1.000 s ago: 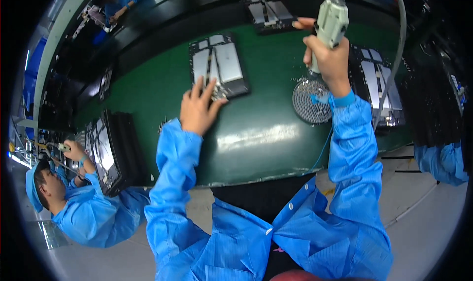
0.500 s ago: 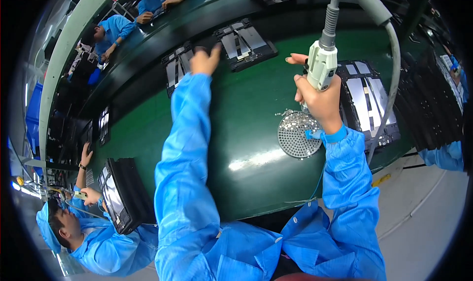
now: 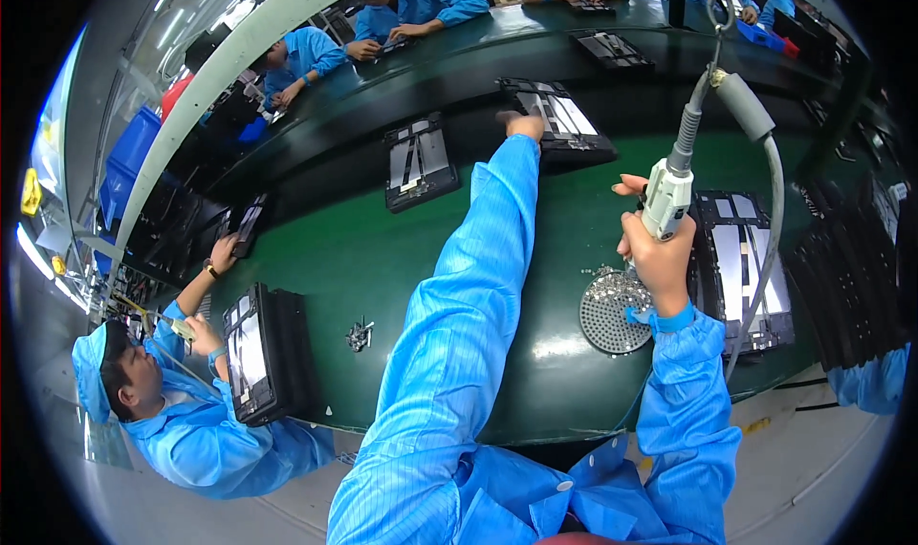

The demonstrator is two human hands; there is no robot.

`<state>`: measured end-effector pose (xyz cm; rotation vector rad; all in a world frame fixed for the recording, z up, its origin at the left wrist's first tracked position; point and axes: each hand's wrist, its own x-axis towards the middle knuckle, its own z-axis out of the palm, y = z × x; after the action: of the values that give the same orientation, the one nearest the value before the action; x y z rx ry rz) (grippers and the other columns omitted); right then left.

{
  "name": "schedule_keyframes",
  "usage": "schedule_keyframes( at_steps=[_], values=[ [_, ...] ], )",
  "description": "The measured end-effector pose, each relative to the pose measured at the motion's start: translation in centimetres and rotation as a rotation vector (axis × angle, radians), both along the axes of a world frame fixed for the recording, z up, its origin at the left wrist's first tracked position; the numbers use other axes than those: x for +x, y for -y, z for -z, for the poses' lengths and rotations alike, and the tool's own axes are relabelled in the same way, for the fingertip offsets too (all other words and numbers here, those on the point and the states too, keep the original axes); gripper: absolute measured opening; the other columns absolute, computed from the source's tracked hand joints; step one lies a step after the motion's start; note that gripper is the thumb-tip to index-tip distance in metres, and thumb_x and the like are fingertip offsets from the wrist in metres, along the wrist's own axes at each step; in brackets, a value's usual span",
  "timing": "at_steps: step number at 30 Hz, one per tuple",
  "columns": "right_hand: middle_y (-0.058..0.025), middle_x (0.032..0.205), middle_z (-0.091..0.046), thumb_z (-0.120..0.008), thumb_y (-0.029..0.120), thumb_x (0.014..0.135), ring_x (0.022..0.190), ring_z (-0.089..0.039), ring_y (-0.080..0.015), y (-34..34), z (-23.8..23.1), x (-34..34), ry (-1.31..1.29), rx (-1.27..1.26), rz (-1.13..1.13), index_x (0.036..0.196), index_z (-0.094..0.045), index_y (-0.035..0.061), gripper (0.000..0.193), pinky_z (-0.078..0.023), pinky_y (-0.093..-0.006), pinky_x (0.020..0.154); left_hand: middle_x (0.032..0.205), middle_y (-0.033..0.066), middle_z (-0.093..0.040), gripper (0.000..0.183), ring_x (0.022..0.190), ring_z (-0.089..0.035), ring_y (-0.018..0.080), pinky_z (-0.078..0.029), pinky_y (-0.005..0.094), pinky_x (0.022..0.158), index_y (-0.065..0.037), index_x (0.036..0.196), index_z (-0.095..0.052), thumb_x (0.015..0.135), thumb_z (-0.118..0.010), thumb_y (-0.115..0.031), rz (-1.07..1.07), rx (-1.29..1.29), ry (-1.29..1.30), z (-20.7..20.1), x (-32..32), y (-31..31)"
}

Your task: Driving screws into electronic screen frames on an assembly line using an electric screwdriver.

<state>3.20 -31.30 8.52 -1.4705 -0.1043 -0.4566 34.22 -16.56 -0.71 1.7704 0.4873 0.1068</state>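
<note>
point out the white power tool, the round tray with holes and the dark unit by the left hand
white power tool [image 3: 668, 199]: head view, middle of its pale casing
round tray with holes [image 3: 602, 330]: head view, bare holed surface toward its lower edge
dark unit [image 3: 571, 116]: head view, silver area on its top face

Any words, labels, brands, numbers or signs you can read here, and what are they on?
None can be read.
Driver in the right hand: no legible text.
Device at the left hand: any print is too small or blurred.
Right-hand device: likewise.
Round plate: no legible text.
</note>
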Motion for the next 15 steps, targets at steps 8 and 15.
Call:
schedule_keyframes(
  at_steps=[8,15],
  values=[
    [-0.0066,0.106,-0.071,-0.06,-0.004,0.079,0.056,-0.06,-0.0088,-0.4,-0.3,-0.5,-0.012,0.075,-0.031,0.119,-0.065,-0.0001,0.04,-0.048,-0.0239,0.049,0.15,0.0182,-0.044,0.075,0.136,-0.042,0.0249,-0.031,0.0352,0.113,0.0,0.156,-0.021,0.097,-0.062,-0.02,0.251,-0.067,0.379,-6.5,-15.1,-12.5],
    [-0.0083,0.089,-0.072,-0.062,0.004,0.084,0.052,-0.059,-0.0101,-1.7,-0.9,0.1,0.161,0.025,-0.015,0.103,-0.071,-0.0014,0.021,-0.046,-0.0254,0.047,0.139,0.0148,-0.054,0.062,0.121,-0.059,0.0213,-0.051,0.031,0.098,-0.008,0.157,-0.025,0.102,-0.053,-0.01,0.209,-0.412,0.132,-6.5,-38.8,-18.6]
  ],
)
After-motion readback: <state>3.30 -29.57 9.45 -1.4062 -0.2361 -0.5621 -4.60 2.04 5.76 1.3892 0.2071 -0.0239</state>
